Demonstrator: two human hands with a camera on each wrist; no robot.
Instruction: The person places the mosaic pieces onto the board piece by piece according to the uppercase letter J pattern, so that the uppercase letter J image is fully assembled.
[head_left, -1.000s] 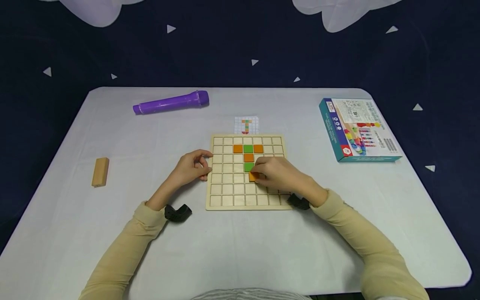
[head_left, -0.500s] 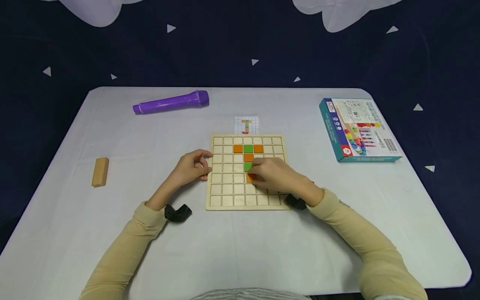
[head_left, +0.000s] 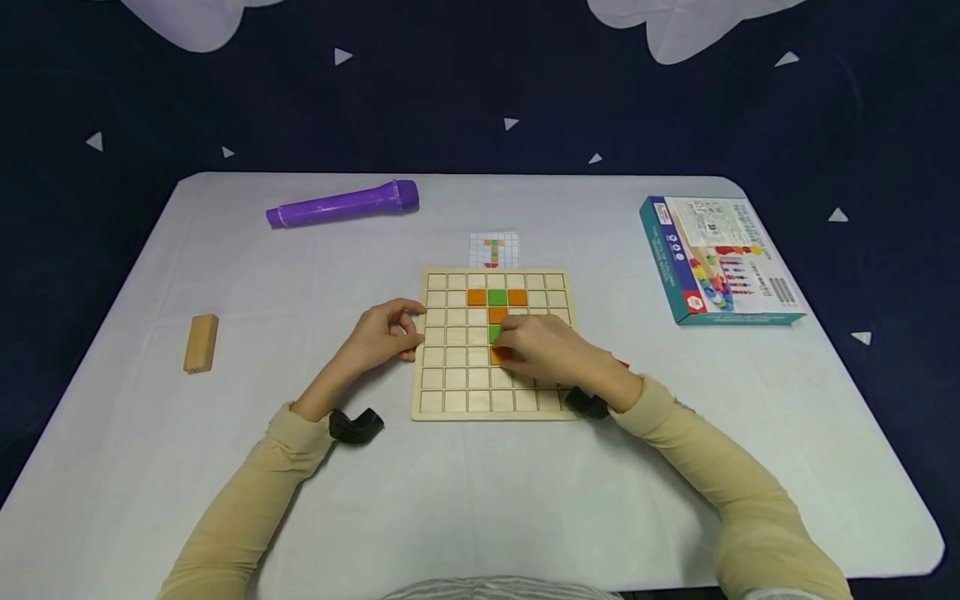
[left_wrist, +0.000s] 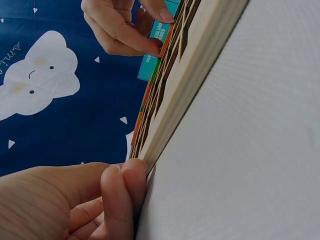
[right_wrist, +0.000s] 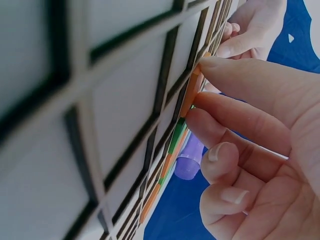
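Note:
A pale wooden grid board (head_left: 455,379) lies on the table before me. Orange and green square tiles sit in its cells. My right hand (head_left: 551,347) pinches an orange tile (head_left: 497,356) by thumb and fingertips, just below a partly covered green tile (head_left: 493,334). In the right wrist view the pinched orange tile (right_wrist: 190,92) lies at the grid, in line with a green tile (right_wrist: 176,136). With thumb and index finger set apart, my left hand (head_left: 385,333) touches the board's left edge; in the left wrist view its fingertips (left_wrist: 134,172) rest against the board's side.
A small pattern card (head_left: 493,249) lies behind the board. A purple toy microphone (head_left: 341,206) is at the back left, a wooden block (head_left: 200,343) at the left, and a game box (head_left: 722,260) at the back right. Something red (head_left: 624,364) shows behind my right wrist.
My right hand has shifted slightly left with the orange tile, which now lines up with the column of tiles above it. The left hand has stayed at the board's edge.

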